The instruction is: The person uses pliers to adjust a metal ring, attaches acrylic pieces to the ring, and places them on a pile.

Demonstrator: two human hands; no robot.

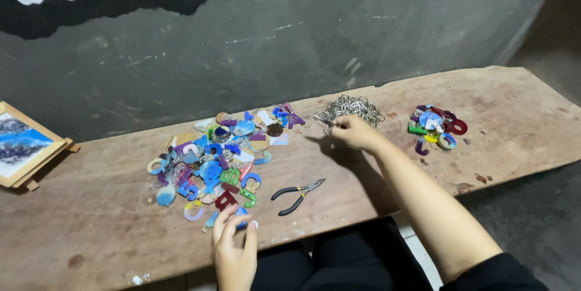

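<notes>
My right hand reaches across the wooden plank and pinches a small metal piece at the near edge of a heap of silver chains and rings. My left hand is near the plank's front edge, fingers closed on a small blue resin piece. It sits just below a big pile of colourful resin letters and shapes. Black-handled pliers lie on the plank between my two hands.
A smaller heap of coloured resin pieces lies right of the chains. A wood-framed blue and white picture rests at the plank's left end. A grey painted wall stands directly behind the plank.
</notes>
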